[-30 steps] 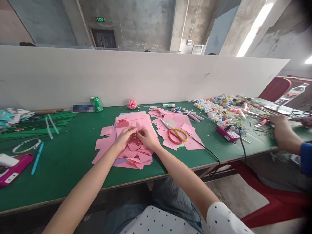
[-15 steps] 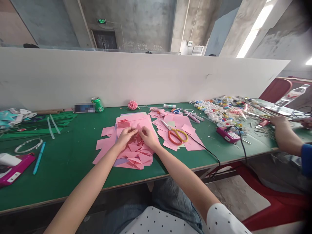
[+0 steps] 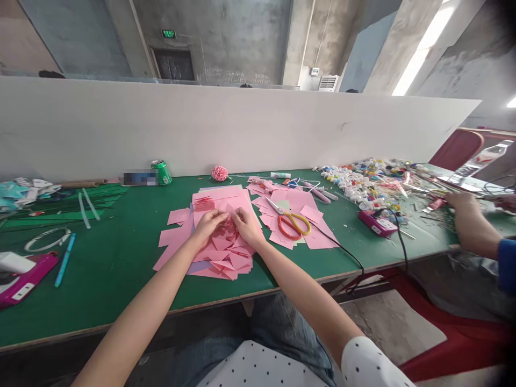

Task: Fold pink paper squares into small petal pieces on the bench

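Observation:
My left hand [image 3: 210, 224] and my right hand [image 3: 245, 226] meet over a heap of pink paper, fingertips pinched close together. Between them is a small piece of pink paper [image 3: 229, 210], partly covered by the fingers. Just below lie many cut and folded pink paper pieces [image 3: 229, 257], on top of larger pink sheets [image 3: 175, 248]. A small stack of folded pink pieces [image 3: 203, 203] rests behind my left hand. Right of my right hand, scissors [image 3: 291, 221] with red and yellow handles lie on more pink paper squares.
At the back stand a pink paper flower ball [image 3: 220, 173] and a green can [image 3: 162, 173]. A glue stick [image 3: 280, 175] lies farther right. Magenta power strips [image 3: 377, 223] sit at both sides, one with a black cable. Beyond colourful small parts [image 3: 355, 185], another person's hand [image 3: 467, 212] reaches in.
Very little differs. Both my hands stay at the same spot over the heap, with only a slight shift of the fingers on the pink paper.

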Action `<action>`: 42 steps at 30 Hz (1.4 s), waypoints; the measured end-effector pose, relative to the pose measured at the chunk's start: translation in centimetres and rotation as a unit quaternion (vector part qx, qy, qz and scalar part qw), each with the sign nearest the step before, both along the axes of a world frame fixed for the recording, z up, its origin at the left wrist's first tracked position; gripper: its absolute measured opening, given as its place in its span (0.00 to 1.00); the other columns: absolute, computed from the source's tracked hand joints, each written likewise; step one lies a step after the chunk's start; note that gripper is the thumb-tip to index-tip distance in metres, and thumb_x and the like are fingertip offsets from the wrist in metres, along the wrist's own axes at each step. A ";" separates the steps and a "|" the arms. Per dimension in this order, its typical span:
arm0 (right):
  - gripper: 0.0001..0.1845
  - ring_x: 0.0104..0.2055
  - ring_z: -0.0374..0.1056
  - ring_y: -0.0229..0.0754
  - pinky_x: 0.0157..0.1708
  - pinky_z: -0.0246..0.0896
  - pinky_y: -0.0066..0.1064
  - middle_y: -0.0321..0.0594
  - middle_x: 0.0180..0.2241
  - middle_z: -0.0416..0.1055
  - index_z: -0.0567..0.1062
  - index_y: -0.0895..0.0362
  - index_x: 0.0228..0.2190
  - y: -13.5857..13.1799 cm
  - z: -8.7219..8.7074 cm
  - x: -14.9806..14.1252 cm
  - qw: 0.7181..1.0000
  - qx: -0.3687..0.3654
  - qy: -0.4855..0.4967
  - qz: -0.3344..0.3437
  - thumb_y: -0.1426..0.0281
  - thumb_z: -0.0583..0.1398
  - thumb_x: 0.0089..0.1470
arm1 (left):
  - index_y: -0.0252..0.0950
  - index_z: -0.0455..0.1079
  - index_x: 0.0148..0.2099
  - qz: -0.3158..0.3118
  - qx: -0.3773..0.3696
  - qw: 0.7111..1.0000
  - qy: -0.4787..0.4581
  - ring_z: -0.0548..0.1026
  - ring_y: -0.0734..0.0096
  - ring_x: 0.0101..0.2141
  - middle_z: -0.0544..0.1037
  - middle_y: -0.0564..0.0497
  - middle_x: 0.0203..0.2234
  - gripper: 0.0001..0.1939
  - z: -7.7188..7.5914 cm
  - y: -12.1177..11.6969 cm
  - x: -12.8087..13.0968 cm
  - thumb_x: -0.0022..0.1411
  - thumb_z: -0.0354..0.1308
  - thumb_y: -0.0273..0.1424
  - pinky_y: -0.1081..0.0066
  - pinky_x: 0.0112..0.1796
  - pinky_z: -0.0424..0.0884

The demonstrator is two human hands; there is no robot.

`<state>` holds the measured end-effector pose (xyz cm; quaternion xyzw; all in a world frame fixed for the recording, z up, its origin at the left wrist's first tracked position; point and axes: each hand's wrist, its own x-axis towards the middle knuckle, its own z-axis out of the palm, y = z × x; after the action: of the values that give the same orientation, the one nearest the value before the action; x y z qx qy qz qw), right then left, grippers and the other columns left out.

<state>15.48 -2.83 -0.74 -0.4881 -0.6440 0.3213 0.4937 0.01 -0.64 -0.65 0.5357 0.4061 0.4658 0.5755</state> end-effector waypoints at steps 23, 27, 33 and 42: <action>0.11 0.31 0.64 0.37 0.33 0.57 0.28 0.34 0.28 0.69 0.67 0.55 0.27 0.2 -0.3 0.0 0.999 -0.003 0.052 0.007 0.65 0.51 0.57 | 0.34 0.68 0.29 0.002 0.003 1.000 0.026 0.72 0.74 0.25 0.72 0.54 0.23 0.14 0.3 -0.4 0.0 0.49 0.66 0.38 0.75 0.28 0.66; 0.11 0.31 0.64 0.37 0.34 0.58 0.28 0.33 0.27 0.68 0.66 0.55 0.26 0.3 -0.3 0.1 0.998 0.008 0.063 0.012 0.64 0.51 0.56 | 0.34 0.69 0.29 0.001 -0.002 1.000 0.025 0.72 0.73 0.25 0.73 0.53 0.23 0.14 0.4 -0.3 -0.1 0.48 0.67 0.38 0.75 0.27 0.66; 0.11 0.31 0.65 0.37 0.34 0.59 0.28 0.34 0.28 0.70 0.68 0.56 0.26 0.5 -0.7 0.1 0.997 0.001 0.079 0.017 0.64 0.51 0.55 | 0.34 0.68 0.30 -0.008 -0.009 1.000 0.023 0.73 0.73 0.27 0.73 0.53 0.24 0.15 0.3 -0.2 -0.1 0.48 0.67 0.39 0.74 0.29 0.67; 0.09 0.27 0.63 0.35 0.30 0.57 0.27 0.33 0.25 0.69 0.67 0.56 0.25 0.5 -0.9 0.2 0.994 -0.003 0.112 0.010 0.65 0.53 0.53 | 0.35 0.65 0.29 -0.012 -0.005 1.000 0.021 0.71 0.74 0.24 0.72 0.54 0.22 0.16 0.3 -0.4 0.0 0.48 0.66 0.39 0.75 0.26 0.63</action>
<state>15.66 -2.30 -1.67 -0.4444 -0.5884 0.3806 0.5581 -0.01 -1.00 -0.38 0.5473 0.4138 0.4458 0.5749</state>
